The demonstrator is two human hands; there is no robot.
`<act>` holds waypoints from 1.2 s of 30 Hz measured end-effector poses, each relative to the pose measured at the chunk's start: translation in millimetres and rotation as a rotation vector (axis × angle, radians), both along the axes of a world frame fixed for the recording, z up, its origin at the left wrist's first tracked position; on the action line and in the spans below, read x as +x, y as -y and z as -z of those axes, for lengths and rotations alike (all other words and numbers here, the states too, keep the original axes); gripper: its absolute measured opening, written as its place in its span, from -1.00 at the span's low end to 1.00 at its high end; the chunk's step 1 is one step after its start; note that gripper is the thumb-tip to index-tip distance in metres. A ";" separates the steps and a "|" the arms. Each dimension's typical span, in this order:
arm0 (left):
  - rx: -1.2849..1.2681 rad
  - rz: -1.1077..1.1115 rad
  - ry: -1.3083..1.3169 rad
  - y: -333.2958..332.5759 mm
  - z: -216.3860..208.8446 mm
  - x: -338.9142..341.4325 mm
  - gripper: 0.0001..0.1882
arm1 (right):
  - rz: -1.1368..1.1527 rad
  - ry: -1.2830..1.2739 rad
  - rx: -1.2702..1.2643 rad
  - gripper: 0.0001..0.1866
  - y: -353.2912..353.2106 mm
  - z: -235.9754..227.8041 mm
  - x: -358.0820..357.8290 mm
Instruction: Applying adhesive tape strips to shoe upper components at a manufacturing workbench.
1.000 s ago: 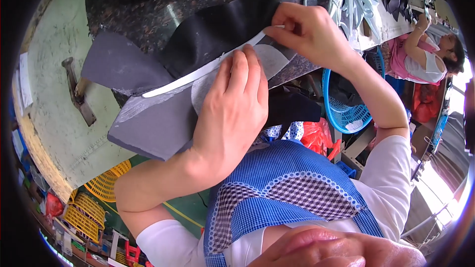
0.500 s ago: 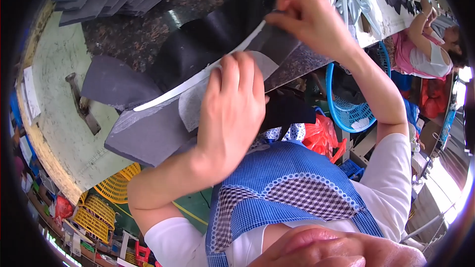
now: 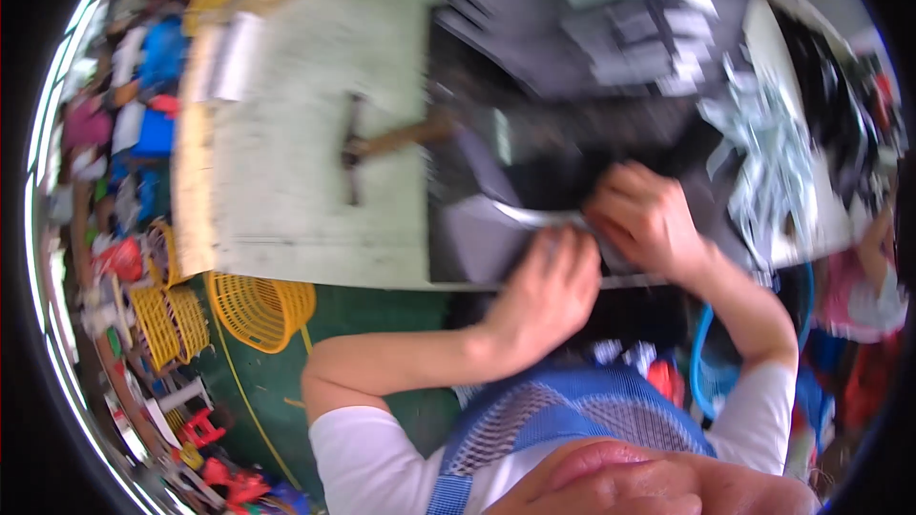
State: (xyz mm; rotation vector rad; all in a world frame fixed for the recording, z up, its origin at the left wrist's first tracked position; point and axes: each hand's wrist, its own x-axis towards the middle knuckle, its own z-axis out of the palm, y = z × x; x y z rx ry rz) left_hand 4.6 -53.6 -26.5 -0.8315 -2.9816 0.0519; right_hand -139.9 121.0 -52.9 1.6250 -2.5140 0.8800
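A flat grey panel (image 3: 482,234) lies at the near edge of the workbench, with a narrow white strip (image 3: 525,216) along its far edge. Over the panel's right part, my left hand (image 3: 549,291) has its fingers bent together and pressed down at the strip. My right hand (image 3: 654,219) is just beyond it to the right, fingers curled closed at the strip's right end; the fingertips are partly hidden. Black material (image 3: 563,172) bunches behind the strip. Motion blurs the picture, so the exact hold of each hand is hard to make out.
A hammer (image 3: 353,148) lies on the pale board (image 3: 296,200) at left. Stacked grey pieces (image 3: 525,29) stand at the back, pale strips (image 3: 763,153) hang in a bunch at right. Yellow baskets (image 3: 262,310) and a blue basket (image 3: 704,362) stand below the bench edge.
My view has swung, so the bench now looks level and more of its left side shows. My hands are closer together on the strip; the right one has come in toward the left.
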 end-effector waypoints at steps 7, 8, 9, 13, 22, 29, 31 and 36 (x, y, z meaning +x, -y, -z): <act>-0.109 -0.017 -0.105 -13.1 14.7 -13.4 -0.63 | 0.110 0.139 -0.269 -0.87 6.1 -30.5 9.1; -0.120 -0.001 -0.067 -13.3 17.0 -15.8 -0.63 | 0.127 0.171 -0.280 -0.85 -4.6 -34.6 13.5; -0.114 0.014 -0.120 -15.2 18.4 -16.2 -0.61 | 0.068 0.121 -0.330 -0.83 -20.7 -37.7 18.4; 0.023 0.099 -0.174 -24.6 18.0 -24.2 -0.49 | 0.173 0.337 -0.205 -0.91 -103.0 -46.6 62.4; -0.154 0.145 -0.071 -40.0 13.7 -36.7 -0.20 | 0.472 0.420 -0.117 -0.82 -145.9 -37.6 94.5; 0.006 0.119 -0.017 -47.0 -1.1 -60.2 -0.64 | 0.366 0.083 -0.046 -0.39 -94.2 -6.5 52.3; 0.163 0.112 0.157 -41.5 -5.2 -69.5 -0.55 | 0.388 0.031 -0.063 -0.41 -87.5 1.9 45.6; 0.332 -0.102 -0.018 -3.5 -1.9 -124.7 -0.20 | 0.464 0.116 0.029 -0.45 -80.9 2.7 42.5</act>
